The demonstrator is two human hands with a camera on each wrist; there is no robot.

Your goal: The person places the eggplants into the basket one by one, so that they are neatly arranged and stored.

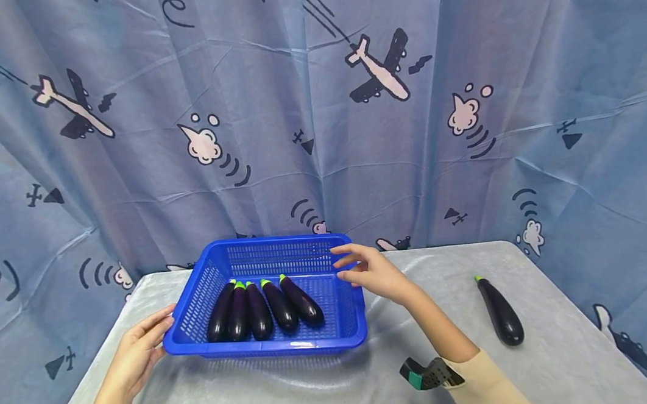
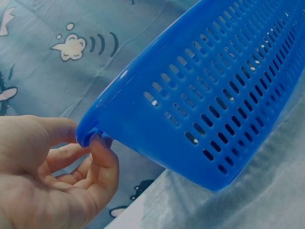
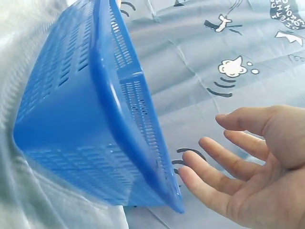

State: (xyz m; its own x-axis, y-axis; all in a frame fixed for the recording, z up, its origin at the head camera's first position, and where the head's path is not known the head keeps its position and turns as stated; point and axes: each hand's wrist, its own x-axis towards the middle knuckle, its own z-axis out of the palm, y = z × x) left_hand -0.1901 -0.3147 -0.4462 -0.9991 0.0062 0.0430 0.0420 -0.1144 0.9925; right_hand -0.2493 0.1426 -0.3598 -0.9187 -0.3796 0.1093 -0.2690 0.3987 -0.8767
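A blue plastic basket (image 1: 265, 346) with slotted walls stands on the cloth-covered table, its front side appearing slightly raised. Several dark purple eggplants (image 1: 259, 312) with green stem ends lie side by side in its left and middle part. My left hand (image 1: 139, 352) pinches the basket's left rim between thumb and fingers, as the left wrist view shows at the rim corner (image 2: 90, 129). Over the basket's right edge is my right hand (image 1: 373, 272), fingers spread and holding nothing. In the right wrist view its fingers (image 3: 209, 167) are apart from the rim. Another eggplant (image 1: 500, 311) lies on the table to the right.
A pale grey cloth (image 1: 418, 325) covers the table. Behind it hangs a blue curtain (image 1: 274, 107) printed with airplanes and clouds, close to the table's back edge. A black-and-green strap device (image 1: 431, 374) sits on my right forearm by the beige sleeve.
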